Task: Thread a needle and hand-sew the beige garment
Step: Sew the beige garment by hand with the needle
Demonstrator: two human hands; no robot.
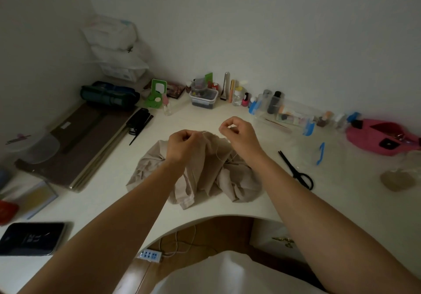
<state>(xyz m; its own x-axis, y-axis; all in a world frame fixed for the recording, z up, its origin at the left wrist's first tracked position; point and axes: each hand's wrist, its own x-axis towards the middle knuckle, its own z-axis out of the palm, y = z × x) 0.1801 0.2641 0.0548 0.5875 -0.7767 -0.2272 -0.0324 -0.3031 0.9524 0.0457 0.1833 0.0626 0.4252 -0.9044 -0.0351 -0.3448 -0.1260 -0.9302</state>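
The beige garment (205, 175) lies crumpled on the white desk (262, 202), straight ahead of me. Both hands are raised just above its far edge. My left hand (182, 144) is closed, pinching a thin needle whose tip pokes out to the right at about the level of the knuckles. My right hand (237, 131) is closed too, fingertips pinched on a fine pale thread (218, 154) that trails down onto the fabric. The needle's eye is too small to make out.
Black scissors (296, 170) lie right of the garment. A clear box with blue clips (296, 116), small bottles and a pink case (382, 136) line the back right. Dark boards (86, 143), a black comb (139, 122) and a phone (32, 239) sit on the left.
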